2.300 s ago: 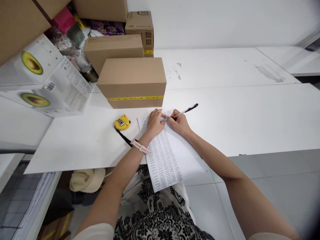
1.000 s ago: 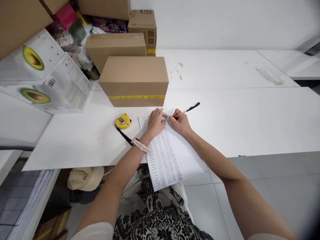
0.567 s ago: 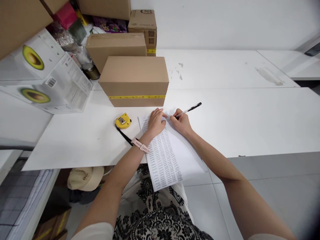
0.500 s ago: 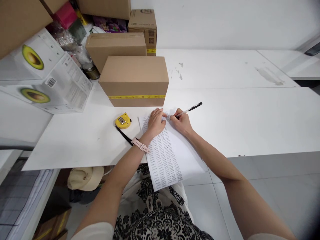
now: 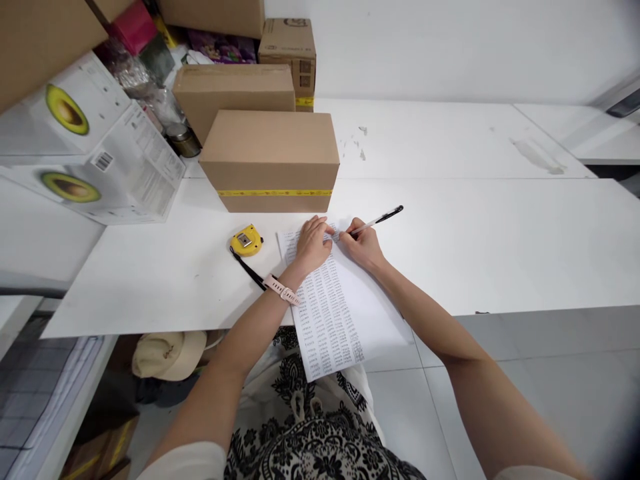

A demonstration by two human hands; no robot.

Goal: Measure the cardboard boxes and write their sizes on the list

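A white sheet of paper with columns of small handwriting lies on the table, its lower end hanging over the front edge. My left hand rests on its upper part, fingers stretched out and lying flat. Just to the right, my right hand grips a pen with a clear barrel and black end, its tip hidden by the fingers near the top of the sheet. Left of the paper is a yellow tape measure with a black strap, which runs toward my left wrist.
A taped cardboard box stands just beyond my hands, with another carton behind it. White boxes with avocado pictures are stacked at the left, near a jar. The white table stretches right. Below it is a cream cap.
The view has shifted very slightly. Both hands, the pen and the paper keep almost the same places.
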